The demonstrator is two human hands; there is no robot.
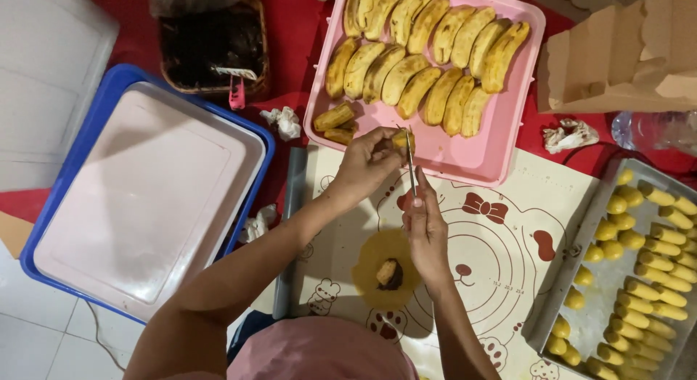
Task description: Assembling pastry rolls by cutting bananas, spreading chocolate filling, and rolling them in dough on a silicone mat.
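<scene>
Left hand (369, 159): you pinch a banana piece (401, 139), mostly hidden by fingers, over the pink tray (465, 158). Right hand (425, 224) closed around a thin knife (411, 168), handle concealed.

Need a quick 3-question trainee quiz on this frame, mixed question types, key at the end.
1. True or false: the left hand holds a banana piece over the pink tray.
2. What does the right hand hold?
A. a spoon
B. a knife
C. a rolling pin
3. Fill in: the flat yellow dough disc on the printed mat carries a piece of ____ with dark filling.

Key: 1 true; 2 B; 3 banana
</scene>
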